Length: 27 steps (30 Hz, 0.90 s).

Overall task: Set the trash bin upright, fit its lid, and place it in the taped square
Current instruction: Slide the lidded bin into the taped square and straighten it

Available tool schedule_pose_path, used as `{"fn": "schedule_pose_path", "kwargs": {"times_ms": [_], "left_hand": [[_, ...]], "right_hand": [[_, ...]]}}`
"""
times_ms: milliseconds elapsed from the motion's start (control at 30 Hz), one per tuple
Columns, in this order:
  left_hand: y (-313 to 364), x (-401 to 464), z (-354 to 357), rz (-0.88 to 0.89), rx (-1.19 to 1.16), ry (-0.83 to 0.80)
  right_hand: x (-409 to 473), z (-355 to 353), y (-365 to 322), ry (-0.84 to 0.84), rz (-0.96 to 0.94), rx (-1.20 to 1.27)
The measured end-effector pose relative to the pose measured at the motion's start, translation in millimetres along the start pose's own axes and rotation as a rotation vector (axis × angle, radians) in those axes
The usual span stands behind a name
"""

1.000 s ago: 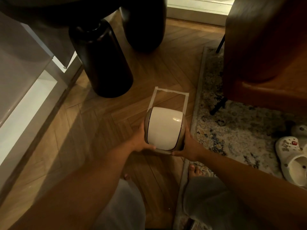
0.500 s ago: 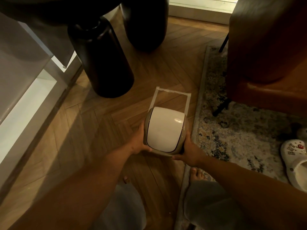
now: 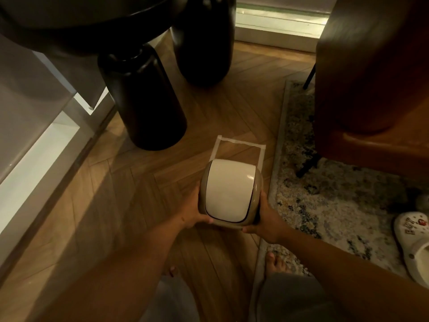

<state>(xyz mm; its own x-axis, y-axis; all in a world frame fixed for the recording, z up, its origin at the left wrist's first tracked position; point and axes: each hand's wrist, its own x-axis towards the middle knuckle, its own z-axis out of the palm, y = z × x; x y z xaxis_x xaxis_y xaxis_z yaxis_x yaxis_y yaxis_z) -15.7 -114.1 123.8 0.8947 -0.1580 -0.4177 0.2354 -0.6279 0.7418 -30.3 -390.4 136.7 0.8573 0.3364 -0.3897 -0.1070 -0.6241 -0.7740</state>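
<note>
At the far left a pale cabinet base (image 3: 34, 154) runs along the herringbone wood floor (image 3: 130, 205), and beside it stand two dark rounded table legs (image 3: 144, 98), one nearer and one further back.

The left hand (image 3: 193, 209) is curled against the left side of the trash bin (image 3: 231, 190), palm pressed to its wall and the thumb tip hooked over the near bottom edge of the lid (image 3: 228, 187). The bin is upright with the white swing lid seated in its beige rim, seen from above. It covers the near part of the taped square (image 3: 239, 144), whose far side and two side strips show on the floor beyond it; whether its base touches the floor cannot be told.

The right hand (image 3: 264, 217) clasps the bin's right side the same way, fingers wrapped behind the wall, thumb at the near corner.

Compared with a second ago, the bin and both hands sit slightly higher and further forward in the view, with less of the square's side strips showing past the lid; the grip looks unchanged.

Further right lie a patterned rug (image 3: 325, 194), a brown armchair (image 3: 371, 77) and a white clog (image 3: 415, 242).
</note>
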Motion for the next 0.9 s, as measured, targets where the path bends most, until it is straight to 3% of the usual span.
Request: {"fn": "schedule_pose_path", "kwargs": {"times_ms": [467,900], "left_hand": [[4,52,8,0.075,0.040,0.147],[-1,87,8,0.036,-0.014,0.048]], "right_hand": [[38,-21,17,0.100,0.014,0.108],[65,-27,30,0.058,0.018,0.248]]}}
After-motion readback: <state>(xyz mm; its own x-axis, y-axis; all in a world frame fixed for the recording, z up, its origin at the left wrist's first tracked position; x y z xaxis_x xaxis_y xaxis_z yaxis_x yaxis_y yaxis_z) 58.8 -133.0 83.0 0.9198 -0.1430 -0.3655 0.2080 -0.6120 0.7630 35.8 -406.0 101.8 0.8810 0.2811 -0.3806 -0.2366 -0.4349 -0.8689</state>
